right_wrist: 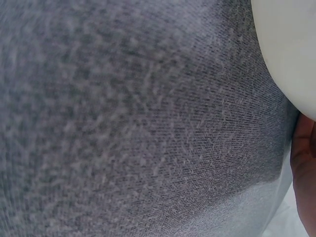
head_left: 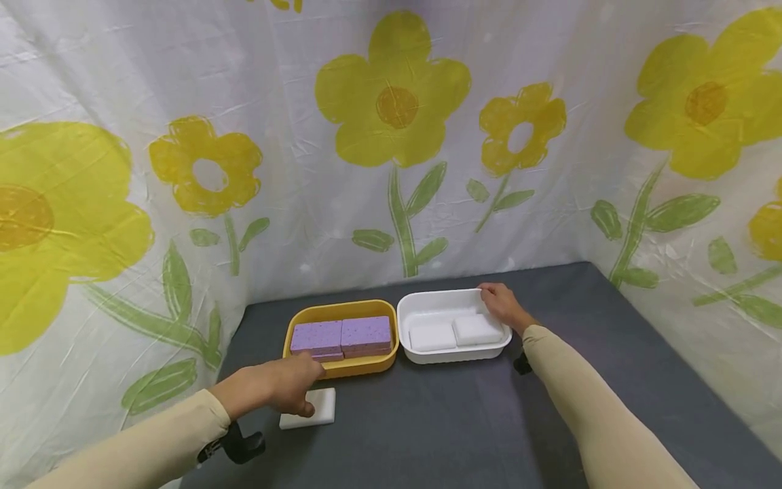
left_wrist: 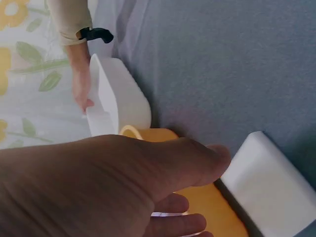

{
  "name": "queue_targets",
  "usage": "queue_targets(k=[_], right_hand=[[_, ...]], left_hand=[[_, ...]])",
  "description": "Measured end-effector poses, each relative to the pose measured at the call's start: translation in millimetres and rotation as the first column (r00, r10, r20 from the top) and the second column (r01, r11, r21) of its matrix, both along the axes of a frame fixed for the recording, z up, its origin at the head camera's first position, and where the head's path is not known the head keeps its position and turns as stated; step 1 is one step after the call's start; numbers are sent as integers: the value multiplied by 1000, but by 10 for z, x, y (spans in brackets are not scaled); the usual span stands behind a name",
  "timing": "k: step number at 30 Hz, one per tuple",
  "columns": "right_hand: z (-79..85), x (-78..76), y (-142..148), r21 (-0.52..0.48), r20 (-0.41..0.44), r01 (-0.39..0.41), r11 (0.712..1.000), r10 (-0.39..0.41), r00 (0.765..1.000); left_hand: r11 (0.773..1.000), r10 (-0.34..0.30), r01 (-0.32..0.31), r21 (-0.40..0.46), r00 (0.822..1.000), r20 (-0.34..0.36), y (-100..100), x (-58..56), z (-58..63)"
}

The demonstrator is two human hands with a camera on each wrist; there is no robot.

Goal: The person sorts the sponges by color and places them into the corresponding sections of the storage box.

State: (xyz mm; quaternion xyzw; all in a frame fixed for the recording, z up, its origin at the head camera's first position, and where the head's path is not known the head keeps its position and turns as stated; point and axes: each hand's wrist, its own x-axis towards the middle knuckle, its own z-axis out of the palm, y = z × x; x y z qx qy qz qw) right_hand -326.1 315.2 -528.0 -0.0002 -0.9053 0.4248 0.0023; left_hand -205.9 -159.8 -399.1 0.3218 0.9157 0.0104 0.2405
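My left hand (head_left: 284, 382) hangs over a white sponge block (head_left: 324, 407) on the table, thumb and fingers apart with nothing between them. In the left wrist view, the thumb (left_wrist: 197, 160) lies near that white block's edge, not gripping it. Just behind stands a yellow tray (head_left: 357, 368) with purple sponges (head_left: 366, 331) stacked side by side. To its right is a white tray (head_left: 455, 355), where two white sponge blocks (head_left: 478, 329) lie. My right hand (head_left: 504, 303) grips the white tray's rim at the far right corner; the right wrist view shows only part of the fingers (right_wrist: 303, 148).
A dark grey cloth (head_left: 427, 428) covers the table. White curtains (head_left: 293, 224) printed with yellow flowers hang at the back and both sides, close behind the trays. Black straps (head_left: 244, 445) are on both wrists.
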Motion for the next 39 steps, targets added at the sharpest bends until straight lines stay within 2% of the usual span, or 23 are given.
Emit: queue_targets(k=[5, 9, 13, 16, 20, 23, 29, 36, 39], right_hand=[[-37, -5, 2, -5, 14, 4, 1000, -4, 1000], [-37, -15, -3, 7, 12, 2, 1000, -3, 1000], [-5, -7, -1, 15, 4, 1, 1000, -1, 1000], [8, 0, 5, 15, 3, -1, 1000, 1, 1000], [2, -6, 2, 10, -1, -6, 1000, 6, 1000], [-5, -2, 0, 5, -6, -6, 1000, 6, 1000], [-5, -1, 3, 6, -14, -4, 1000, 4, 1000], [-5, -13, 15, 5, -13, -4, 1000, 4, 1000], [-7, -12, 16, 5, -14, -5, 1000, 5, 1000]], left_hand=[[998, 18, -17, -65, 1000, 17, -3, 24, -123], [996, 36, -35, -82, 999, 14, -8, 28, -187], [997, 32, -34, -64, 999, -29, -18, 22, -238], [998, 6, -12, -63, 997, -80, -28, 25, -300], [997, -35, 22, -77, 985, -167, -58, 47, -420], [997, -28, 12, -79, 979, -202, -77, 51, -494], [997, -16, -1, -74, 974, -227, -91, 29, -569], [998, -47, 37, -48, 972, -231, -90, 19, -663], [999, -41, 32, -44, 972, -233, -92, 7, -696]])
